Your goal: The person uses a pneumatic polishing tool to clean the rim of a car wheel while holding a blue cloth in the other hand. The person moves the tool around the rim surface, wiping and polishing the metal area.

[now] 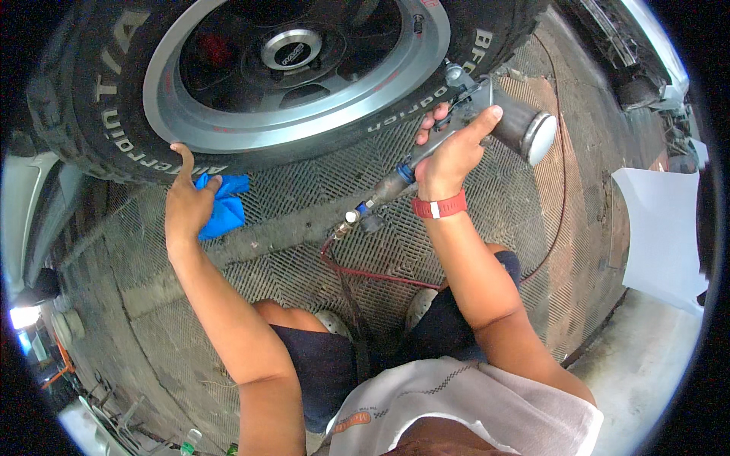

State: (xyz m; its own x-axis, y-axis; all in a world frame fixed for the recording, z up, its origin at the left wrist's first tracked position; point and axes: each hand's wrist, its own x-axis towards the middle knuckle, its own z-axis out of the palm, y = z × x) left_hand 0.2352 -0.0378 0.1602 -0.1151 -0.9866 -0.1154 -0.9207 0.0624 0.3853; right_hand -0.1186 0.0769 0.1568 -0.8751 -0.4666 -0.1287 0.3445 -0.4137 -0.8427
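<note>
A spray gun with a metal cup is in my right hand. Its nozzle end is close to the tire sidewall at the wheel's right side; I cannot tell whether it is spraying. At the left, my left hand holds a blue cloth between thumb and palm. Its index finger stretches up to the lower left edge of the silver rim, apparently touching it. The rim sits in a large black tire with pale raised lettering.
A dark red air hose runs from the gun's handle fittings across the ridged floor and curves up at the right. A white sheet hangs at the far right. Parts of a vehicle body border the left side.
</note>
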